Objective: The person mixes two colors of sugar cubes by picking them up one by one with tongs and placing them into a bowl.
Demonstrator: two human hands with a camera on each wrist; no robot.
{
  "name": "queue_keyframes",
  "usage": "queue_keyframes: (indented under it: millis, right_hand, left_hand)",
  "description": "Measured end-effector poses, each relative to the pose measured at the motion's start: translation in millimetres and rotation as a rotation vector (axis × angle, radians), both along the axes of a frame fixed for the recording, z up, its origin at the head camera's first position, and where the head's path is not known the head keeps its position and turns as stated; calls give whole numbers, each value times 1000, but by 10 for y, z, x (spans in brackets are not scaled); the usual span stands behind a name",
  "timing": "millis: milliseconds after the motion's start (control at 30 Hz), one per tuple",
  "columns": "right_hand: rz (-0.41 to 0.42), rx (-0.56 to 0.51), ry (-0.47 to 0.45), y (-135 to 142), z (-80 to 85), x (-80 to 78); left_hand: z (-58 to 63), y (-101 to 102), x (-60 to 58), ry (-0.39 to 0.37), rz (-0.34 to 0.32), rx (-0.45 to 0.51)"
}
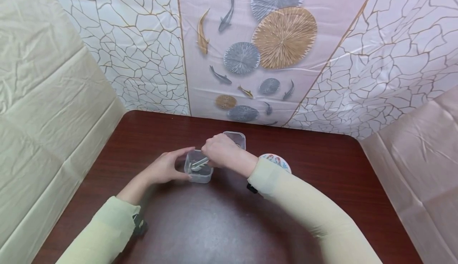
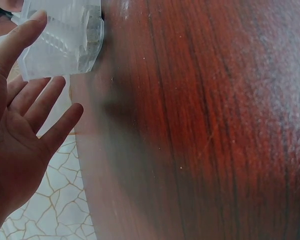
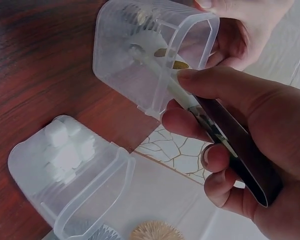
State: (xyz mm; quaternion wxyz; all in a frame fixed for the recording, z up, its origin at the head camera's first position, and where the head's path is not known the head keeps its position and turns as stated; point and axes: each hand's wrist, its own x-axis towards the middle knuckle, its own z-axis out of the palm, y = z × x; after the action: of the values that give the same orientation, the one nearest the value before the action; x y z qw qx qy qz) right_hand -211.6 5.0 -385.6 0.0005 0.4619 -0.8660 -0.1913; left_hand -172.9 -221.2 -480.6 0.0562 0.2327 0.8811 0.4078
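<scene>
Gripping tongs (image 3: 191,104) w/ R hand (image 1: 222,150), tips in near-left tub (image 1: 199,179); bracing it btwn thumb & part-spread fingers of L hand (image 1: 164,168). Could tip or slide it if prying at walls.

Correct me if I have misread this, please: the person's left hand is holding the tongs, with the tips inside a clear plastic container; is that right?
Not quite: the head view shows that the right hand holds the tongs, while the left hand is at the container's side. The tips are indeed inside the clear plastic container.
</scene>
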Motion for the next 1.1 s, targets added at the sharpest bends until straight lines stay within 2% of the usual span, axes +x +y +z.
queue_keyframes:
  millis: [433,700,833,1100]
  right_hand:
    - [23,-170,-23,350,165,16]
    - [50,-328,-27,662,298,51]
    - [45,-379,-43,827,345,81]
    - [80,-476,-13,1186,409,168]
  left_hand:
    - [18,11,5,-8,-1,-9]
    - [20,3,29,-33,15,-11]
    - [24,9,38,-32,12,-11]
    - [32,17,33,-25,5,-2]
